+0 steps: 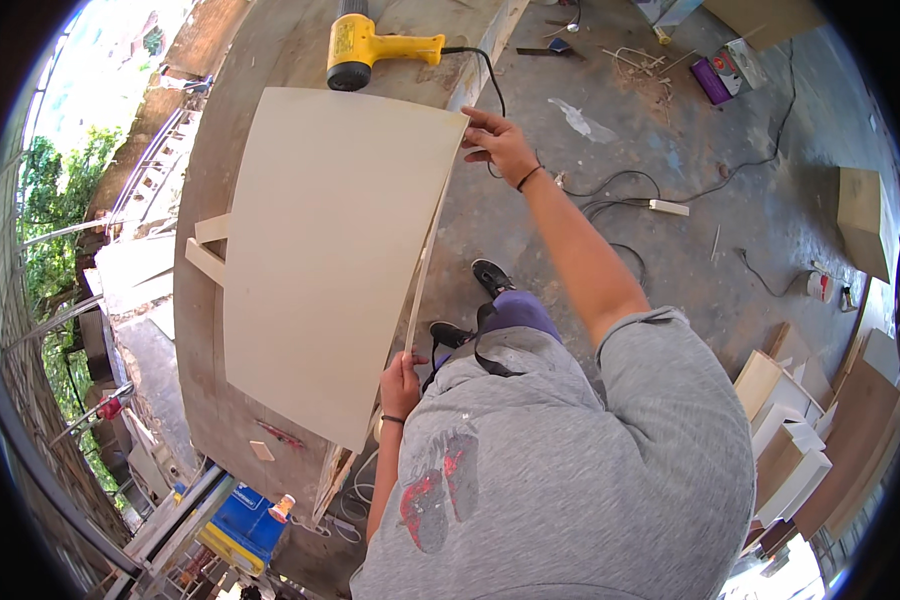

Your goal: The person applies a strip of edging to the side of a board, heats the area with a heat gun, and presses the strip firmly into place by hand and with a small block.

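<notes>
A large off-white panel lies flat on the wooden worktable. Along its right edge runs a thin pale strip, standing slightly apart from the panel for part of its length. My left hand pinches the strip's near end by the panel's lower right side. At the far right corner, my right hand has its fingers closed on the strip's other end, against the panel edge. A yellow heat gun with a black nozzle and cord rests on the table just beyond the panel.
The worktable reaches past the panel on the left; wood offcuts poke out there. Cables and a white power strip lie on the concrete floor. Cabinet pieces stand at right. A blue machine sits at lower left.
</notes>
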`<action>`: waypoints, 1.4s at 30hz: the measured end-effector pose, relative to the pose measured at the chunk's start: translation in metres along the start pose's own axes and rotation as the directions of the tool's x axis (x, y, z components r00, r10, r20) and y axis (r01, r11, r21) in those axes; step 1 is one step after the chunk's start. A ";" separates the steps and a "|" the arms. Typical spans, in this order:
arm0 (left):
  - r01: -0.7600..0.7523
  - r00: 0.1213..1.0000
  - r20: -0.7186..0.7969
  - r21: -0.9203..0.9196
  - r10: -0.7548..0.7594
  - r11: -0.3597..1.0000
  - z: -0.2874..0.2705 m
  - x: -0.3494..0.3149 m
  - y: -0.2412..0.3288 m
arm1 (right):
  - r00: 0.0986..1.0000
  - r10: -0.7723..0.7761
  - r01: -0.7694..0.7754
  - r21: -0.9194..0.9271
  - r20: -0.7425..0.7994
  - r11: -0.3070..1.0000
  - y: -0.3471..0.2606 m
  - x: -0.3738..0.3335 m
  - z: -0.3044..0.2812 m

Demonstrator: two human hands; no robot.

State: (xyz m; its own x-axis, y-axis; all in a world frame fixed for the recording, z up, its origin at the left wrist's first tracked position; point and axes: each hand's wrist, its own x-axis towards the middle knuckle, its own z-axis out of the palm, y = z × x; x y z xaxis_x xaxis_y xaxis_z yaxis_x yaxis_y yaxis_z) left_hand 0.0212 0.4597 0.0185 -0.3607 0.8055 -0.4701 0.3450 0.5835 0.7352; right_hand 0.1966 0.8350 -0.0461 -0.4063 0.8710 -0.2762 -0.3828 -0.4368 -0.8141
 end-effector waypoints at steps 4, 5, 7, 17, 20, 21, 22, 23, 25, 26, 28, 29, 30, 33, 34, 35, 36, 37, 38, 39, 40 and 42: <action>0.029 0.999 0.027 -0.018 -0.028 0.999 -0.001 0.000 -0.005 | 0.989 0.100 -0.092 -0.076 0.113 0.993 -0.010 0.009 -0.011; 0.029 0.999 0.023 -0.024 -0.029 0.999 0.000 0.000 -0.004 | 0.985 0.107 -0.096 -0.087 0.134 0.992 -0.011 0.012 -0.015; 0.030 0.999 0.015 -0.035 -0.030 0.999 0.000 0.001 -0.002 | 0.979 0.124 -0.109 -0.100 0.160 0.989 -0.012 0.018 -0.022; 0.017 0.998 -0.053 0.026 -0.016 1.000 0.002 0.002 -0.006 | 0.996 0.053 -0.052 0.020 -0.072 0.998 -0.001 -0.006 0.008; 0.007 0.994 -0.107 0.003 -0.007 1.000 0.007 0.002 -0.002 | 0.987 0.030 -0.015 0.096 -0.156 0.995 0.010 -0.021 0.024; 0.007 0.994 -0.107 0.011 -0.006 1.000 0.006 0.002 -0.002 | 0.984 0.027 -0.005 0.123 -0.179 0.992 0.012 -0.026 0.029; 0.007 0.994 -0.107 0.019 -0.005 1.000 0.006 0.002 -0.002 | 0.983 0.056 -0.032 0.137 -0.177 0.990 0.015 -0.030 0.032; 0.006 0.994 -0.112 0.025 -0.003 1.000 0.006 0.002 -0.003 | 0.981 0.084 -0.058 0.150 -0.174 0.987 0.017 -0.033 0.035; 0.006 0.992 -0.124 0.038 -0.001 0.999 0.006 0.002 -0.007 | 0.976 0.124 -0.095 0.159 -0.179 0.983 0.018 -0.038 0.040; 0.012 0.993 -0.120 0.040 -0.007 0.999 0.006 0.003 -0.006 | 0.973 0.133 -0.104 0.157 -0.189 0.982 0.017 -0.039 0.042; 0.025 0.993 -0.115 0.044 -0.020 0.999 0.005 0.003 -0.002 | 0.965 0.132 -0.100 0.149 -0.225 0.984 0.016 -0.040 0.043; 0.007 0.992 -0.128 0.045 -0.001 0.999 0.005 0.003 -0.003 | 0.961 0.125 -0.091 0.143 -0.248 0.985 0.018 -0.041 0.046; -0.011 0.990 -0.142 0.045 0.017 0.999 0.006 0.003 -0.004 | 0.956 0.118 -0.083 0.138 -0.270 0.987 0.019 -0.043 0.049; -0.032 0.988 -0.151 0.081 0.044 0.996 0.005 0.004 0.002 | 0.960 0.130 -0.103 0.116 -0.250 0.988 0.022 -0.053 0.055; -0.033 0.988 -0.149 0.098 0.048 0.995 0.004 0.003 0.005 | 0.959 0.159 -0.139 0.100 -0.233 0.985 0.026 -0.058 0.057; -0.009 0.990 -0.139 0.110 0.025 0.994 0.003 0.004 0.006 | 0.958 0.187 -0.174 0.081 -0.218 0.982 0.029 -0.066 0.060; 0.015 0.991 -0.131 0.122 0.001 0.992 0.003 0.004 0.007 | 0.955 0.216 -0.208 0.060 -0.203 0.976 0.032 -0.073 0.063; 0.039 0.992 -0.122 0.134 -0.023 0.990 0.003 0.004 0.007 | 0.951 0.243 -0.244 0.018 -0.192 0.970 0.034 -0.079 0.066; 0.025 0.991 -0.137 0.120 -0.009 0.992 0.003 0.004 0.006 | 0.945 0.273 -0.282 -0.026 -0.181 0.959 0.034 -0.087 0.071; 0.012 0.988 -0.151 0.107 0.005 0.994 0.004 0.004 0.005 | 0.937 0.304 -0.319 -0.071 -0.170 0.945 0.034 -0.094 0.075; -0.002 0.986 -0.167 0.094 0.018 0.996 0.006 0.004 0.003 | 0.936 0.317 -0.332 -0.085 -0.154 0.939 0.036 -0.099 0.079; -0.075 0.976 -0.198 0.107 0.095 0.991 0.008 0.006 -0.003 | 0.932 0.344 -0.357 -0.113 -0.117 0.927 0.041 -0.109 0.085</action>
State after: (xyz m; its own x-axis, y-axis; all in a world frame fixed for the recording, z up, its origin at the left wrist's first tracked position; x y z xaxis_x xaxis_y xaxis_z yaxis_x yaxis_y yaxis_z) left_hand 0.0252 0.4637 0.0093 -0.4910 0.8208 -0.2918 0.4618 0.5293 0.7118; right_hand 0.1545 0.7029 -0.0055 -0.4135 0.6875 -0.5970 -0.1161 -0.6901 -0.7143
